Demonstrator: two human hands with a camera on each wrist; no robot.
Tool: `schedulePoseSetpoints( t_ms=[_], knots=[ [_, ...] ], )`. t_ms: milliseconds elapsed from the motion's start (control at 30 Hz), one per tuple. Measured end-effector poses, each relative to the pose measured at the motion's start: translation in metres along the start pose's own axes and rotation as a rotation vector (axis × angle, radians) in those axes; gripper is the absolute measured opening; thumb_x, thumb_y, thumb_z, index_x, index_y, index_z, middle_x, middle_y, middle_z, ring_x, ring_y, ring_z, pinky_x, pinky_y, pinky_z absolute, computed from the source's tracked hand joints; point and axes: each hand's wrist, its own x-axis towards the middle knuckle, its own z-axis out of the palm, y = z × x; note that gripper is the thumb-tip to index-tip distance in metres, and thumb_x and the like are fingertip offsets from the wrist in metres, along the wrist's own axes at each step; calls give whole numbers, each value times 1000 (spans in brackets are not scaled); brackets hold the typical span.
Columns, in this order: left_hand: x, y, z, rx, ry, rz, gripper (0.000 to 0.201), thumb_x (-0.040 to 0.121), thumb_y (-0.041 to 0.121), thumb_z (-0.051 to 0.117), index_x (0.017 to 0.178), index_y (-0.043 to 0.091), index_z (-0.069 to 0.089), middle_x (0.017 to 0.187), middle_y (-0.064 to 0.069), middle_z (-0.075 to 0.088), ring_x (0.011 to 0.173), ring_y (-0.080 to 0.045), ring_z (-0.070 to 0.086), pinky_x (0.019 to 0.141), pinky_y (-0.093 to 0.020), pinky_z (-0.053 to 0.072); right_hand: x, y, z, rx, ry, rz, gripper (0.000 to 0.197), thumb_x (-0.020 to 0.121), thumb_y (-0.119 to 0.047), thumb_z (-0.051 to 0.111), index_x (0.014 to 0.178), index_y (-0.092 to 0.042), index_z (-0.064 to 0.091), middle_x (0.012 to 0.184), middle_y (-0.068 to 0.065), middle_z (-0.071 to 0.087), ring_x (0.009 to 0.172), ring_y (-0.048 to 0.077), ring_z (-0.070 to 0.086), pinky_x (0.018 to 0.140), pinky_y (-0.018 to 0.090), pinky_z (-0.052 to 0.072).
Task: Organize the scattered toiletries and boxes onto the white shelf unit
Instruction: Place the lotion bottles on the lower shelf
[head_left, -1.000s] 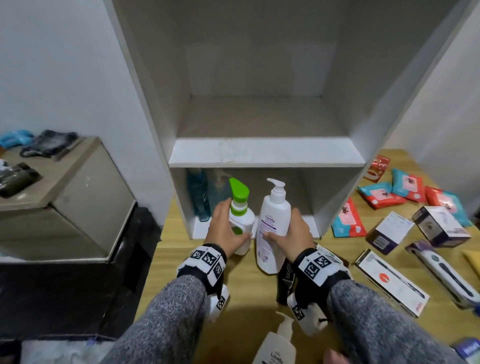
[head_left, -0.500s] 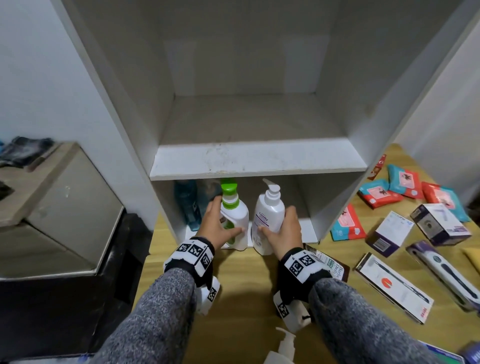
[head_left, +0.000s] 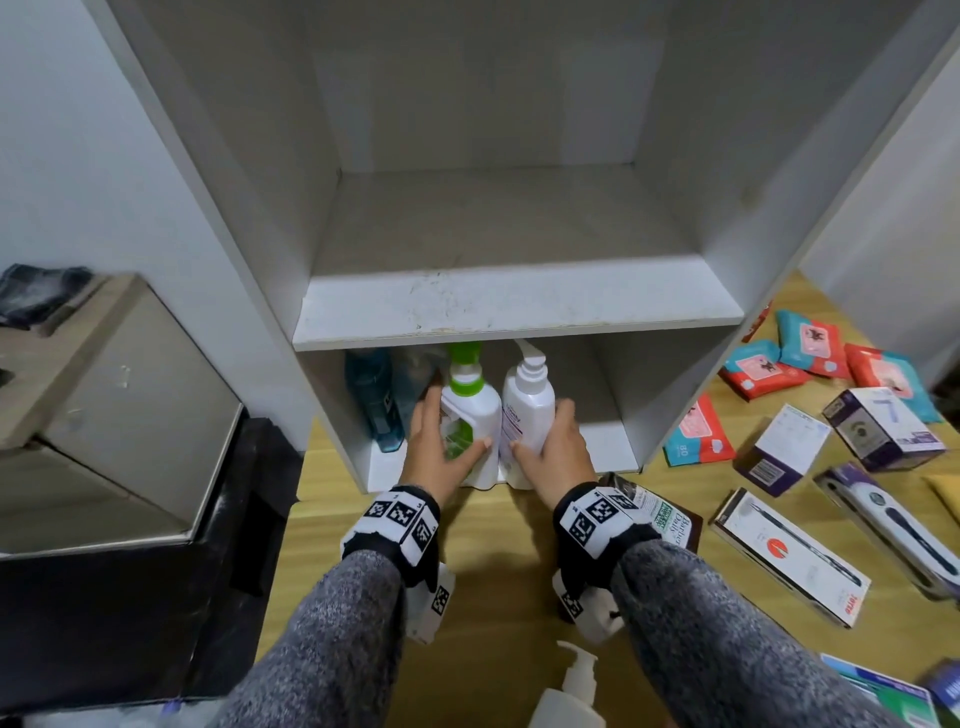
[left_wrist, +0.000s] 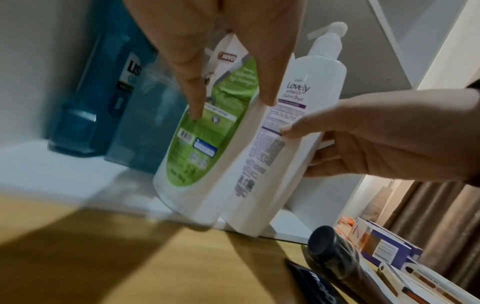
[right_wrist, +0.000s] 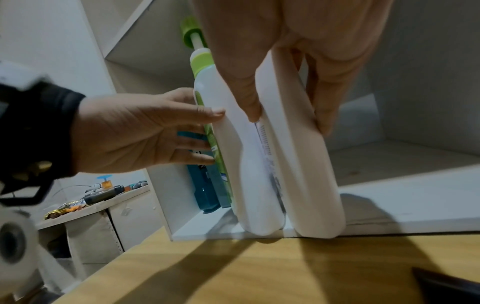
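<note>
A white bottle with a green pump cap (head_left: 470, 410) and a white pump lotion bottle (head_left: 527, 410) stand side by side, touching, at the front edge of the bottom compartment of the white shelf unit (head_left: 514, 312). My left hand (head_left: 454, 426) grips the green-capped bottle (left_wrist: 205, 133), thumb on its front. My right hand (head_left: 543, 428) grips the lotion bottle (right_wrist: 298, 164), with the thumb in front and the fingers behind. The bottle tops reach just under the middle shelf board. The upper compartment holds nothing.
Blue mouthwash bottles (head_left: 374, 400) stand at the left of the bottom compartment. On the wooden table (head_left: 498, 571) to the right lie wipe packs (head_left: 810, 353), boxes (head_left: 883, 426) and a toothbrush box (head_left: 789, 556). A pump bottle (head_left: 571, 691) lies near me. A cabinet (head_left: 104, 415) stands left.
Both hands have carried the two bottles forward off the table and set them into the mouth of the bottom compartment. My view has moved closer to the shelf.
</note>
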Motion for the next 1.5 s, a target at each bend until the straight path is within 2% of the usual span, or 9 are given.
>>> schedulePoseSetpoints(
  t_ms=[100,200,467,667,833,1033,1200,1400,1500],
  knots=[
    [-13,-3,11,-23,93,-58,89,79,22,71,146,22,12,147,-8,20,131,-16,32,101,-18,24,-1,3,-2,-32,-54,-12,53,82,-16,64,123,-10,31,122,16,53,110,33,54,87,37,46],
    [-17,-9,21,-62,154,-105,90,76,27,73,145,26,15,142,-11,25,129,-21,38,102,-22,30,0,6,-5,-66,-84,-30,55,81,-15,65,124,-9,33,125,16,51,115,33,51,93,37,44],
    [-2,-21,23,-79,39,-149,82,79,41,67,145,29,20,148,-4,35,133,-21,38,110,-40,35,1,20,-6,-35,-118,-58,65,76,-10,70,130,-13,34,132,13,48,122,28,48,104,42,43],
    [4,-22,22,-127,-46,-174,80,81,32,67,145,24,21,148,-2,35,134,-20,37,102,-27,31,3,24,-4,-16,-115,-70,65,76,-12,71,130,-14,35,134,12,47,122,27,49,103,44,45],
    [8,-31,20,-139,-83,-218,81,80,26,70,146,22,22,149,-4,34,135,-21,37,97,-26,35,5,18,5,28,-54,-74,64,79,-9,68,133,-14,34,134,11,43,120,24,50,103,42,45],
    [0,-37,24,-112,-47,-242,76,81,12,67,144,24,27,140,-9,47,122,-21,50,94,-24,38,8,17,11,62,-51,-15,63,80,-9,66,134,-15,34,131,13,50,116,26,55,101,40,46],
    [2,-36,29,-120,-33,-278,72,84,10,64,144,22,28,140,-10,48,128,-23,46,102,-29,36,8,28,15,100,-80,96,51,83,-8,64,129,-13,43,123,15,61,109,25,61,96,28,44],
    [11,-35,35,-148,5,-303,64,85,11,63,142,18,34,138,-8,50,126,-21,48,102,-29,37,19,29,20,181,-41,114,50,84,-6,63,130,-11,46,125,15,60,112,23,60,88,17,39],
    [17,-34,39,-173,65,-323,59,84,11,65,138,11,41,133,-10,55,113,-15,54,93,-19,39,26,30,24,234,-5,116,48,84,-6,63,129,-10,48,125,14,60,113,22,59,88,17,41]
  ],
)
